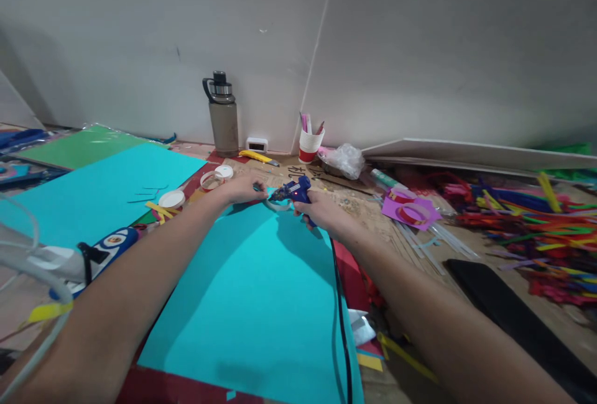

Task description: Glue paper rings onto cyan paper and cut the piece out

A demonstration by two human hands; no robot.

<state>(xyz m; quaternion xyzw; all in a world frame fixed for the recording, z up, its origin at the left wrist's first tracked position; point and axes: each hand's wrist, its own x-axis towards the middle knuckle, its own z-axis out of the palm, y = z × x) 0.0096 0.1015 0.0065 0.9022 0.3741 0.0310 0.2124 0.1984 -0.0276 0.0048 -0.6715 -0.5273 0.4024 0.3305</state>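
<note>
My right hand (317,208) is wrapped round the handle of a small dark blue hot glue gun (298,188) with a red light on its body. Its nozzle points left, toward my left hand (247,188). The fingers of that hand are curled together close to the nozzle tip; whatever they pinch is too small to make out. Under the gun, a pale curved strip (278,206) lies at the far end of a large turquoise sheet (252,304). A black cord (342,317) runs along the sheet's right side.
Behind my hands stand a water bottle (224,121), a paper cup (311,145) of pens and a yellow cutter knife (258,157). Colourful pipe cleaners (555,230) pile up at right, near a black case (508,323). A power strip (109,252) lies left.
</note>
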